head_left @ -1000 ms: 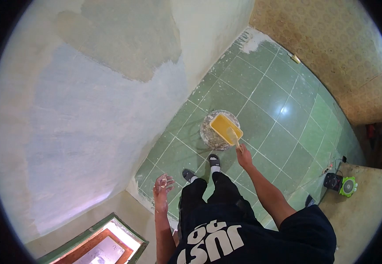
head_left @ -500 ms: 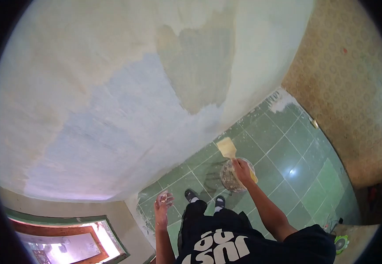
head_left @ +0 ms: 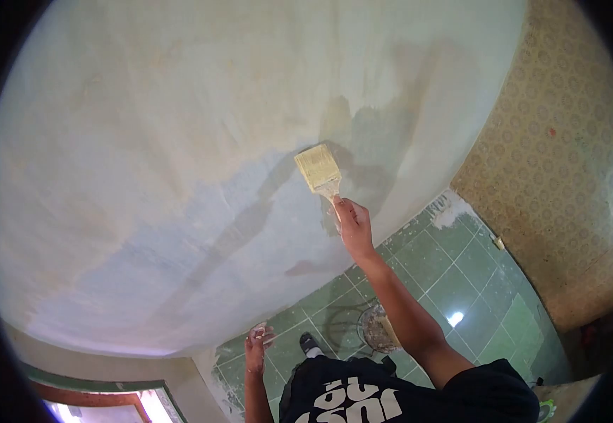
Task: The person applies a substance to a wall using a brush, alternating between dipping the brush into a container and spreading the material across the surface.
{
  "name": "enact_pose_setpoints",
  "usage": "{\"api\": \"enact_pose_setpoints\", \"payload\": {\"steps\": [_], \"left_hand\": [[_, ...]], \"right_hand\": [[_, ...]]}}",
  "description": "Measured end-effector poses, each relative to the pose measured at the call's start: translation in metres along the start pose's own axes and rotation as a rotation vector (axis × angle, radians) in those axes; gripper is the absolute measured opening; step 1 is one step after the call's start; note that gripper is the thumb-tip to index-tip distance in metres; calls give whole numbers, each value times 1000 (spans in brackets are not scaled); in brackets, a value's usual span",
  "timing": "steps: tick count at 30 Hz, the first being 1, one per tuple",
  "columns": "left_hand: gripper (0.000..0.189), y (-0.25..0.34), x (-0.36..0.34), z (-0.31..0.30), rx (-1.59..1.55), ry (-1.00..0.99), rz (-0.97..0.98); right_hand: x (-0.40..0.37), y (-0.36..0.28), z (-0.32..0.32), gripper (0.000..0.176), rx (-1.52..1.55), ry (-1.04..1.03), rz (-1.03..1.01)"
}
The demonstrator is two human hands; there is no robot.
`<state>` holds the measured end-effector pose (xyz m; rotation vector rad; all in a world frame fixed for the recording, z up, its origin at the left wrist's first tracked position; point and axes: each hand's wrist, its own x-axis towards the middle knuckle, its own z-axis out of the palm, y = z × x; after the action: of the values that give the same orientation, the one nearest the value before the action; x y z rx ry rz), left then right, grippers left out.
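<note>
My right hand (head_left: 352, 222) grips the handle of a wide paintbrush (head_left: 318, 168). The brush has pale yellow bristles, and its head is raised against the wall (head_left: 201, 233) in this view. A darker, damp-looking patch (head_left: 370, 141) lies on the wall just right of the bristles, partly under shadow. Low on the left, my left hand (head_left: 258, 338) hovers near the foot of the wall. Its fingers are loosely curled and apart, flecked with white. Below my right forearm stands a paint-smeared bucket (head_left: 377, 330), partly hidden by the arm.
Green floor tiles (head_left: 454, 275) carry white splashes along the wall's base. A patterned tan wall (head_left: 546, 162) rises on the right. A framed opening (head_left: 102, 402) is at the lower left. One sandaled foot (head_left: 310, 344) shows near the bucket, and a green round object (head_left: 546, 410) lies lower right.
My right hand has lifted the paintbrush from above the bucket up to the wall. The view has tilted upward; my left hand stays low on the left.
</note>
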<state>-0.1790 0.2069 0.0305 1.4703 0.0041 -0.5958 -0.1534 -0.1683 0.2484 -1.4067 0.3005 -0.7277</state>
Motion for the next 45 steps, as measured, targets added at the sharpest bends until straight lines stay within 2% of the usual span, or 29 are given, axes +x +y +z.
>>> {"api": "enact_pose_setpoints", "payload": {"steps": [5, 7, 9, 11, 14, 17, 22, 26, 28, 33, 36, 38, 39, 44, 45], "left_hand": [[43, 20, 40, -14, 62, -26, -48], [43, 18, 55, -26, 44, -60, -45], [42, 17, 67, -30, 28, -95, -42], [42, 23, 73, -32, 34, -82, -88], [42, 27, 85, -35, -5, -156, -33], [42, 30, 100, -33, 30, -175, -87], [46, 35, 112, -27, 30, -245, -58], [48, 33, 121, -27, 35, -256, -96], [48, 30, 124, -31, 32, -261, -98], [47, 41, 118, -42, 31, -266, -76], [44, 45, 114, -49, 26, -232, -71], [45, 40, 116, -59, 32, -211, -84], [45, 39, 119, -62, 37, -193, -91], [53, 40, 117, -72, 58, -191, -79], [54, 35, 115, -76, 60, -200, -76]], "right_hand": [[21, 56, 12, 41, -71, 48, -20], [17, 86, 4, 42, -234, 57, -58], [-7, 82, -2, 44, -286, 92, 153], [-33, 94, -15, 44, -341, 116, 193], [-30, 78, -20, 45, -385, 142, 258], [-11, 22, -8, 45, -384, 137, 261], [28, -89, 9, 43, -367, 82, 202], [35, -157, 14, 39, -332, 44, 145], [28, -163, 15, 39, -324, 48, 108], [27, -90, 8, 41, -258, 132, 144], [21, 18, 1, 44, -316, 170, 220], [5, 91, -18, 45, -268, 110, 313], [-5, 118, -27, 43, -358, 113, 334], [-23, 156, -57, 46, -647, 167, 390], [-15, 175, -69, 45, -683, 129, 238]]}}
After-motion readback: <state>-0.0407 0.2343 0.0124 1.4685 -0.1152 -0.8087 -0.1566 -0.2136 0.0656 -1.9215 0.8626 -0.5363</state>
